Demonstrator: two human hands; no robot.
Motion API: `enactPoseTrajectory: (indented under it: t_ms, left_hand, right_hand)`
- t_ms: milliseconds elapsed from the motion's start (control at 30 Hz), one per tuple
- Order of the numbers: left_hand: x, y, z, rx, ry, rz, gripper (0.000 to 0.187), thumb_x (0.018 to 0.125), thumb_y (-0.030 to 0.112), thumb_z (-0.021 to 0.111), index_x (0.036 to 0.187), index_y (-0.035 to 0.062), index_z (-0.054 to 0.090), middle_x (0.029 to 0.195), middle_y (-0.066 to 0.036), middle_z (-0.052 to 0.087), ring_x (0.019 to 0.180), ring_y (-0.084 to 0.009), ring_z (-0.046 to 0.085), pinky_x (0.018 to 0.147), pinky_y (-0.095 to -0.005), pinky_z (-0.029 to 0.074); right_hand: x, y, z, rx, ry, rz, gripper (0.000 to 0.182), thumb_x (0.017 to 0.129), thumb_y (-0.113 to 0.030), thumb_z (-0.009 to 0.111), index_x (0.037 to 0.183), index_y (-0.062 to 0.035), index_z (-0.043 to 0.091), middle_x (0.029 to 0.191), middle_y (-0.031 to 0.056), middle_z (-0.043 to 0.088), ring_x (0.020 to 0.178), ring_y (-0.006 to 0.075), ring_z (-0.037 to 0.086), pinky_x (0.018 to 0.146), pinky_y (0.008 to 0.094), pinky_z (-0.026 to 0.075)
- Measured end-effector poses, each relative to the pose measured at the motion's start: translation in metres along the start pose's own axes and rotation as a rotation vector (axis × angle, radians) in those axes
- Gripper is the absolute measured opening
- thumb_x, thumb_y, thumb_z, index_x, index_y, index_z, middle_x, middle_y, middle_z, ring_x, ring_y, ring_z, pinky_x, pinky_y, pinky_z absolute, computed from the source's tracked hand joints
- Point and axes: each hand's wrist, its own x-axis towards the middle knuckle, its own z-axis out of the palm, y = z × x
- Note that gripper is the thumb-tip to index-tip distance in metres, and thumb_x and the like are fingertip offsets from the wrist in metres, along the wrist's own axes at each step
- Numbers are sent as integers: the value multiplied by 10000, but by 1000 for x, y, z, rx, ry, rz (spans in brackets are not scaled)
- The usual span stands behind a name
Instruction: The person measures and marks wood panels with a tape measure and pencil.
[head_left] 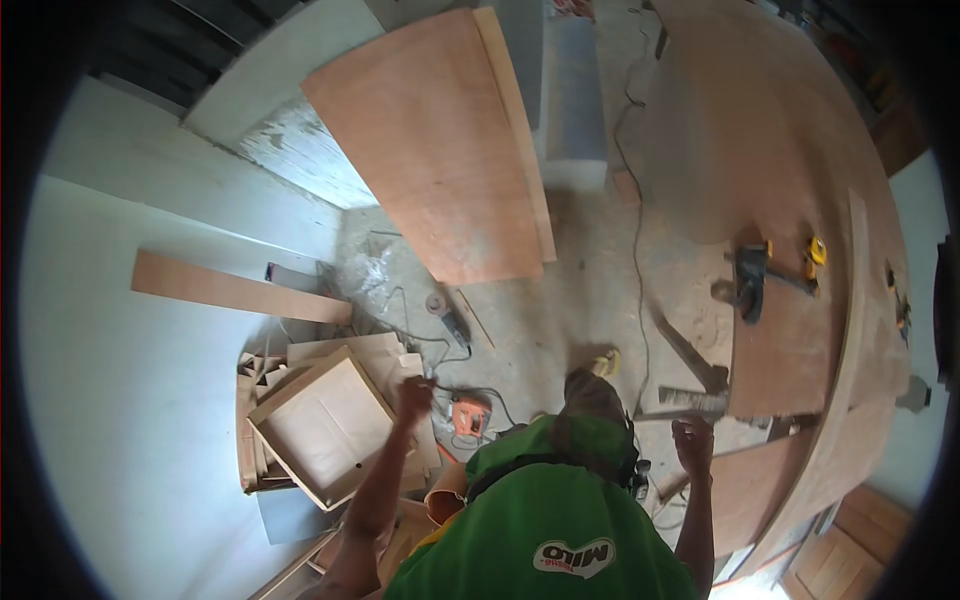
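My left hand (415, 399) is held out in front of me with its fingers curled closed, and no object shows in it. Below it on the floor lie an orange power tool (469, 416) and a dark cable. Close by on the left is a shallow wooden tray-like box (335, 430). My right hand (692, 445) is raised on the other side, fingers curled in, with nothing visible in them. It is nearest to the low edge of a brown plywood sheet (740, 478). Neither hand appears to touch anything.
A big plywood panel (440, 150) leans ahead. An angle grinder (450, 322) lies on the floor with trailing cables. On the right, a plywood-topped surface (780, 370) carries a dark cordless tool (752, 280) and a yellow tape measure (817, 250). A wooden board (240, 287) is at the left wall.
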Motion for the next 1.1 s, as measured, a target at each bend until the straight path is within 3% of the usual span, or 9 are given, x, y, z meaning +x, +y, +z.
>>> enactPoseTrajectory:
  t_ms: [67,100,167,200,333,367,433,567,1100]
  left_hand:
    - [-13,35,31,-435,-455,-305,173,856,131,558,922,33,685,782,-54,670,788,-127,609,728,-302,494]
    - [-16,8,65,-448,-876,-188,195,853,143,560,940,20,684,865,-57,675,797,-113,595,716,-299,494]
    - [-50,-31,136,-747,-1094,-1040,460,929,375,510,1205,14,575,1040,-78,650,807,-146,614,796,-300,490]
    - [-33,-2,117,-724,-1199,-1017,438,929,368,518,1177,15,591,1041,-86,656,841,-158,617,807,-300,486]
    - [95,215,-86,-586,-1256,-122,365,928,340,550,1064,20,659,1044,-116,677,977,-209,629,851,-303,472]
    - [106,287,-146,-257,-1046,318,278,905,246,602,1087,44,662,1058,-113,666,960,-210,629,841,-325,480]
    - [118,369,-211,-449,-668,938,331,796,176,739,1088,39,667,929,-100,651,835,-209,624,760,-345,493]
    - [96,459,-245,-534,-762,1403,349,778,213,742,1079,53,670,869,-111,634,781,-216,610,687,-346,486]
    - [213,431,-262,-306,-1395,1497,244,755,167,705,950,25,669,772,-100,622,687,-212,591,625,-331,469]
  right_hand:
    - [33,-30,6,-50,-75,-94,264,817,-162,657,981,43,623,826,145,666,732,202,667,619,300,533]
    - [48,-62,7,-84,-115,-113,293,826,-190,665,1010,34,620,881,171,672,783,227,678,654,314,547]
    - [82,-61,12,-68,-154,-96,314,834,-178,652,1062,30,595,902,171,665,819,229,673,676,324,542]
    - [93,-69,10,-44,-127,-122,312,834,-181,653,1055,31,594,918,172,663,827,233,670,681,329,541]
    - [114,-82,-12,-49,-101,-51,308,832,-199,658,1033,26,595,926,165,660,839,244,663,696,346,540]
    - [115,-77,-16,-60,-99,-53,308,832,-199,658,1033,26,595,926,165,660,839,244,663,696,346,540]
    - [108,-66,-23,-243,-30,-143,267,820,-178,610,972,41,599,788,151,652,729,214,664,670,341,528]
    - [75,-72,-18,-296,36,0,282,848,-204,585,996,36,605,877,161,656,756,220,657,673,351,527]
    - [-69,-86,94,-118,181,360,300,856,-230,607,1025,18,613,845,149,670,700,193,663,600,315,527]
